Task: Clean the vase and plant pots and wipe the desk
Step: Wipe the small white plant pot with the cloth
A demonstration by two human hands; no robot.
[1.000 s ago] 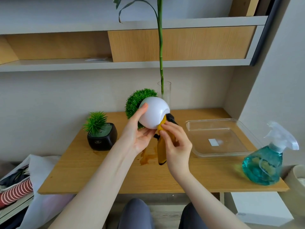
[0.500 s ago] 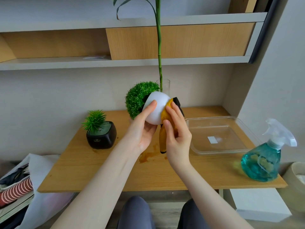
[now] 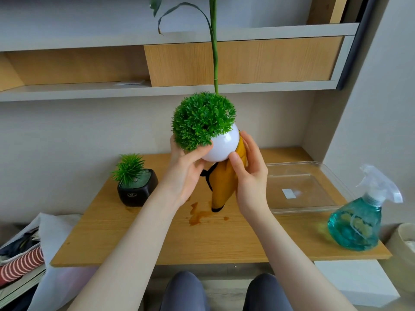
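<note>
A round white pot (image 3: 223,145) with a green ball-shaped plant (image 3: 202,118) is held up above the wooden desk (image 3: 202,239). My left hand (image 3: 186,167) grips the pot from the left and below. My right hand (image 3: 248,173) holds a yellow cloth (image 3: 223,187) with black trim against the pot's right side; the cloth hangs down under it. A small black square pot (image 3: 138,188) with a spiky green plant stands at the desk's back left. A tall green stem (image 3: 214,52) rises behind the held plant; its vase is hidden. Brown wet stains (image 3: 197,213) mark the desk's middle.
A clear plastic tray (image 3: 303,187) lies at the back right of the desk. A teal spray bottle (image 3: 361,218) stands near the right front edge. Shelves run along the wall above. Bags and striped fabric (image 3: 21,263) lie on the floor at the left.
Both hands have raised the white pot and turned it more upright, so the green plant now faces me. The yellow cloth stays pressed on the pot's right side.
</note>
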